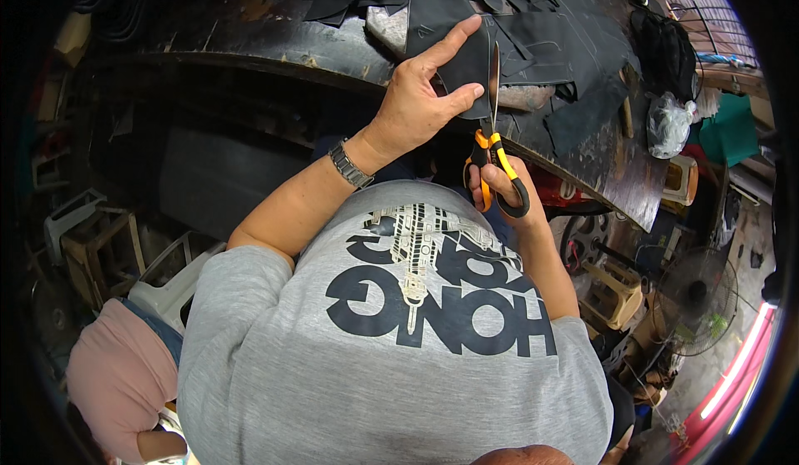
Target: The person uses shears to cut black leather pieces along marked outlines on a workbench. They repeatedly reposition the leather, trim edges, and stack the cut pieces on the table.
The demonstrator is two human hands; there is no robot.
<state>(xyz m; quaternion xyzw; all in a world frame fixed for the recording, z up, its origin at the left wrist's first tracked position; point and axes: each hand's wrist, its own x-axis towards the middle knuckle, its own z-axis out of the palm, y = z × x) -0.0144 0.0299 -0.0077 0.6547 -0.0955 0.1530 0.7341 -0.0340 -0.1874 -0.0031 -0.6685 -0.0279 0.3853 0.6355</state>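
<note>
Black sheet: at the near edge of the table, partly beyond it; matt, dark, smooth and flat, with a rounded lower end and small pale marks on its upper part.
Scissors: crossing the table's near edge, blades pointing away across it, along the black sheet's right side; bright, slim, pointed metal, with handles in yellow, orange and black.
Left hand: over the table's near edge, thumb and index finger spread wide across the black sheet; the other fingers are hidden, so I cannot tell whether they pinch it from below.
Right hand: just short of the table, fingers closed around the scissors' handles.
Wristwatch: grey metal band on the left wrist, short of the table's near edge.
Black scraps: heaped on the table beyond and right of the black sheet, flat, overlapping, with straight and curved edges.
Pale block: on the table, partly under the black sheet.
Plastic bag: crumpled and clear, at the table's right end.
</note>
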